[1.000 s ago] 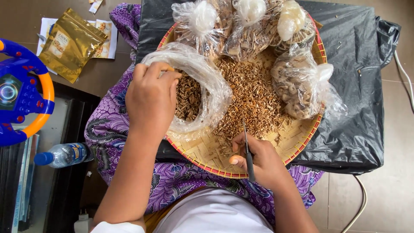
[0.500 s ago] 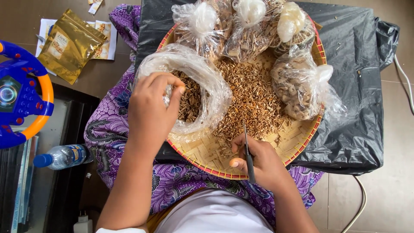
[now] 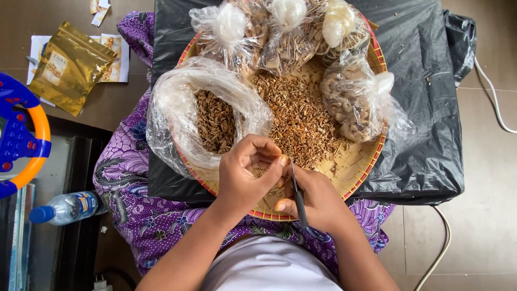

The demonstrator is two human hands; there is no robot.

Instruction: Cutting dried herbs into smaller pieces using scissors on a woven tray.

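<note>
The left hand point(image 3: 245, 175) pinches a small brown dried piece point(image 3: 264, 171) over the near rim of the woven tray point(image 3: 371, 161). The right hand point(image 3: 318, 202), touching it, grips a thin dark blade point(image 3: 297, 194). Behind them on the tray lie the brown chip heap point(image 3: 296, 116) and an open clear bag point(image 3: 207, 116).

- Left hand point(image 3: 245, 175) and right hand point(image 3: 318, 199) met over near rim of woven tray point(image 3: 371, 161), fingers pinching small pieces.
- Right hand gripped thin dark tool point(image 3: 298, 196).
- Open clear bag point(image 3: 177, 116) of brown chips sat just left; loose chips point(image 3: 296, 118) mid-tray.
- Tied bags point(image 3: 350, 102) along far rim.
- Black plastic sheet point(image 3: 425, 81) underneath tray.
</note>
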